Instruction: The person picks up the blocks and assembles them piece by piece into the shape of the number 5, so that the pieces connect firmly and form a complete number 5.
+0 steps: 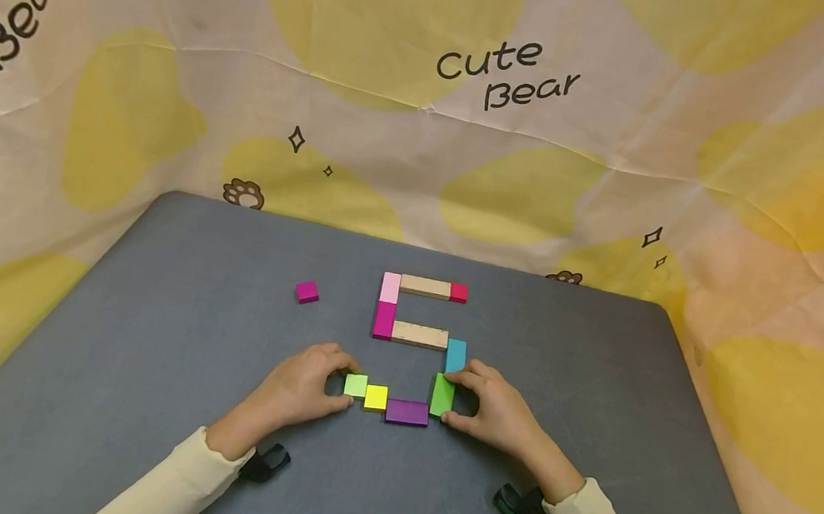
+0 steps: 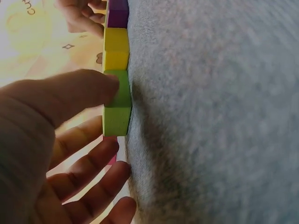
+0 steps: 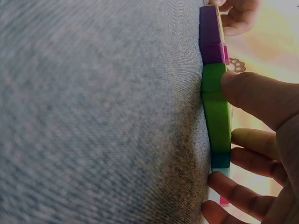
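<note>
My left hand [image 1: 312, 382] pinches a small light green block [image 1: 356, 385] between thumb and forefinger, at the left end of a row of blocks. In the left wrist view its thumb [image 2: 88, 91] presses the near face. My right hand [image 1: 497, 408] grips a longer green block [image 1: 443, 396] at its near and far ends. Between the hands lie a yellow block [image 1: 376, 398] and a purple block [image 1: 406, 412], touching their neighbours. A blue block [image 1: 456, 355] stands beyond the green one, partly behind the right fingers.
Farther back, two wooden blocks [image 1: 425, 287], a red block [image 1: 458, 293], a pink block [image 1: 389, 287] and a magenta block [image 1: 384, 320] continue the line. Apart to the left lies another magenta block [image 1: 307, 292]. A printed cloth [image 1: 421, 166] hangs behind the grey table [image 1: 148, 330].
</note>
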Available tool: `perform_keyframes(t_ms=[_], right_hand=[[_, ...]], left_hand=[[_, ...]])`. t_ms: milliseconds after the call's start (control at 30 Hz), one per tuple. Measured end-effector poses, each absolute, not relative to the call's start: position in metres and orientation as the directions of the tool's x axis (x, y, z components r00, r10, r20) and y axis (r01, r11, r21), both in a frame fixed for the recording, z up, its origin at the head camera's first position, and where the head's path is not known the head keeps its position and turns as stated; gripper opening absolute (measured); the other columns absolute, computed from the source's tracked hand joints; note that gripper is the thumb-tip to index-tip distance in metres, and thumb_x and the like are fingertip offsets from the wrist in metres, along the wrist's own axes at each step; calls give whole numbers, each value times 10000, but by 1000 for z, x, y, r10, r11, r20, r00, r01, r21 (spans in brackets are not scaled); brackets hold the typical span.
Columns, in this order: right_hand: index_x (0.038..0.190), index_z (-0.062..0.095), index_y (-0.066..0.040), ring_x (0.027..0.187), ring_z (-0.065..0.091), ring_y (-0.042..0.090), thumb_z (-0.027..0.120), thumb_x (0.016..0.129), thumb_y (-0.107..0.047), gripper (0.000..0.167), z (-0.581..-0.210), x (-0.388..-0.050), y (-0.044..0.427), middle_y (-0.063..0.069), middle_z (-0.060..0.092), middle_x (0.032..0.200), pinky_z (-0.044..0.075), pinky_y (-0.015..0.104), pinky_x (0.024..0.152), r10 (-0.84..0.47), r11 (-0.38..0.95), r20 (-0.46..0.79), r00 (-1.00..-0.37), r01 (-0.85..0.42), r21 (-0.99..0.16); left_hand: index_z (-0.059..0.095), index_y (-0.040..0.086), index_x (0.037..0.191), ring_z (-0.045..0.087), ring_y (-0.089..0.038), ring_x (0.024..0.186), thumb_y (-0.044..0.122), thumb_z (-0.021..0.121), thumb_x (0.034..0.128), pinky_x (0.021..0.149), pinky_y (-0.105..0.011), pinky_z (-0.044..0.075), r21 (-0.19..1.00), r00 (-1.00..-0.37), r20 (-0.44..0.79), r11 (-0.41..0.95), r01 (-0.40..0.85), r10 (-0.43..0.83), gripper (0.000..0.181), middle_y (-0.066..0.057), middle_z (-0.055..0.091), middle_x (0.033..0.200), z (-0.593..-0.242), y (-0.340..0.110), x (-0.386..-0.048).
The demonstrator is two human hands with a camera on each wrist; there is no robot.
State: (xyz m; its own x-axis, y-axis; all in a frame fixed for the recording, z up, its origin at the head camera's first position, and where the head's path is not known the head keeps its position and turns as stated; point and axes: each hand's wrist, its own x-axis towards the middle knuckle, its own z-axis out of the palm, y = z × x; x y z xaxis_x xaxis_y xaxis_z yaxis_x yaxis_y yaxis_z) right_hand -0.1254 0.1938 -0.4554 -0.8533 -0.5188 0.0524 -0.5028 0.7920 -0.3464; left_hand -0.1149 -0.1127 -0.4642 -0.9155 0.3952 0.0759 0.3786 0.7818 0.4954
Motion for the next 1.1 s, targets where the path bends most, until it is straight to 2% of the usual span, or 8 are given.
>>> perform_keyframes(t_ms=[200,467,867,1100], right_hand=[[1200,671,-152,853,457,90,816,736,-365,531,-455,-126,194,-35,556,994,444,252,716,-523,789,55,-850,-508,-344],[1199,669,-155,841,455,91,814,738,-361,525,-455,-126,195,-31,554,981,437,251,709,-531,785,59,-846,-516,-342],[1209,662,-163,835,445,86,804,748,-368,524,-457,-126,194,-47,538,973,427,247,702,-531,789,46,-846,-513,-338],[1202,665,-161,838,448,85,809,743,-363,522,-456,-126,194,-48,538,970,435,251,710,-527,789,53,-848,-512,-339]], left_hand=[[696,153,1067,541,-165,957,324,799,732,810,-364,501,499,-925,176,779,379,337,390,11,613,1026,-465,-119,-122],[647,114,1180,533,-290,1090,305,762,761,898,-479,479,542,-939,243,769,338,241,475,-64,594,1154,-460,-136,-142],[590,93,1269,483,-376,1113,316,727,794,903,-537,449,579,-977,207,799,164,51,543,-169,545,1225,-461,-168,-171],[553,97,1314,461,-408,1165,307,695,822,932,-564,424,581,-991,130,808,93,21,553,-210,510,1302,-462,-186,-190]])
